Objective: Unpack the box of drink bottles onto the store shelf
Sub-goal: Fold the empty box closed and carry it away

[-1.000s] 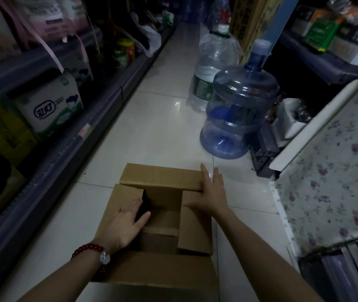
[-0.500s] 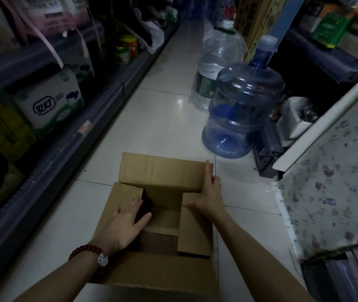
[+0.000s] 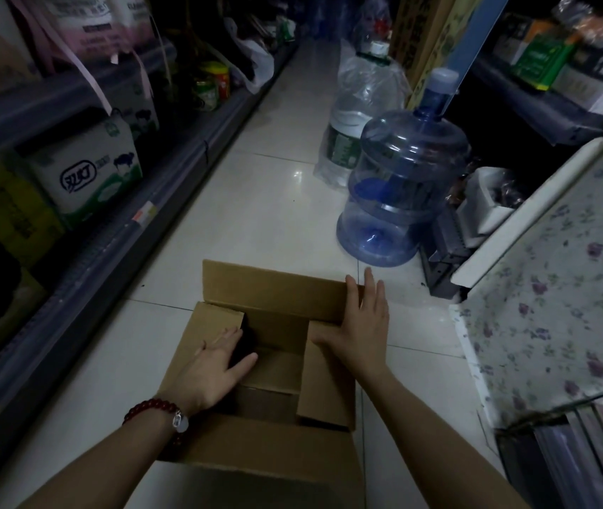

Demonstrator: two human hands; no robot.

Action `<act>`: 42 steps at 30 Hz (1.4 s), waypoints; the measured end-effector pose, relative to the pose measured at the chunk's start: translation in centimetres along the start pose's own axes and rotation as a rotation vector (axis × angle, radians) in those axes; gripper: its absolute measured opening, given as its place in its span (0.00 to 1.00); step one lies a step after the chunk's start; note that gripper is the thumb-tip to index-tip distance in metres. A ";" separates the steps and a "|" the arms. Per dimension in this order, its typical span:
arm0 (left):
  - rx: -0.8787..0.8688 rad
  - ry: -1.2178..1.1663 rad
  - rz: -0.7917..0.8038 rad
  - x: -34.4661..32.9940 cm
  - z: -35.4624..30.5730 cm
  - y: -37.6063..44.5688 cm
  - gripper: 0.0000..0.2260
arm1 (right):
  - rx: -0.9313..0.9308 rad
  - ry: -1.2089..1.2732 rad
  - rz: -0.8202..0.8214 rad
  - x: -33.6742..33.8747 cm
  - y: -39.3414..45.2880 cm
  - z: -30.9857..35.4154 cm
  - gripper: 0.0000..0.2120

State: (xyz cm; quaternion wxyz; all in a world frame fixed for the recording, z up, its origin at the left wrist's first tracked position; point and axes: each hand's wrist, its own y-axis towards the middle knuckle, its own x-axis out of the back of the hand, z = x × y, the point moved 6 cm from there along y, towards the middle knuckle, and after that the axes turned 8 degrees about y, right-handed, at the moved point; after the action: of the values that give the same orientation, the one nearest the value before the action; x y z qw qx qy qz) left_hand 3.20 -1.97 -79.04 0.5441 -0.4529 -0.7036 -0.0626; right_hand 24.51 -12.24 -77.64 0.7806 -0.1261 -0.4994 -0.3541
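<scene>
Barely started, by the look of it. The cardboard box (image 3: 267,365) sat on the floor at lower centre, flaps only being parted: left hand (image 3: 215,369) laid flat on the left flap, right hand (image 3: 360,325) on the right, nothing grasped. No bottles could be made out inside. The shelf (image 3: 127,229) at left was left unstocked.

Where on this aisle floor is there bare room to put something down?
Bare tile lies between the cardboard box and the left shelf, and ahead of the box toward the aisle's far end. It is crowded on the right, around the blue water jug and wrapped jug.
</scene>
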 end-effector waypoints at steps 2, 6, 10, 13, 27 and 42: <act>-0.019 -0.009 -0.011 0.2 0.3 -0.1 0.29 | 0.067 -0.056 -0.003 -0.1 -0.7 0.2 0.54; -0.068 0.013 -0.037 0.5 0.8 -0.8 0.30 | 0.123 -0.025 0.018 -0.2 -3.2 0.3 0.48; -0.079 0.036 -0.060 1.0 1.1 -1.9 0.30 | 0.127 -0.030 0.031 -0.3 -5.2 0.4 0.37; -0.084 0.034 -0.087 1.5 1.4 -2.9 0.28 | 0.145 -0.037 0.048 -0.4 -6.4 0.5 0.30; -0.096 -0.002 -0.140 1.1 3.5 -8.4 0.25 | -0.030 0.166 0.449 -0.6 -9.6 1.1 0.25; -0.102 0.093 -0.484 2.0 6.0 -9.4 0.34 | -0.140 0.279 0.538 0.0 -9.6 1.5 0.26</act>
State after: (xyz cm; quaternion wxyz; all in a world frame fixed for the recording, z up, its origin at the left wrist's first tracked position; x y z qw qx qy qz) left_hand -7.72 -2.83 -76.03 0.5215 -0.2949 -0.7615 -0.2473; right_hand 16.96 -18.30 -78.45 0.8966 -0.2577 -0.3106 -0.1822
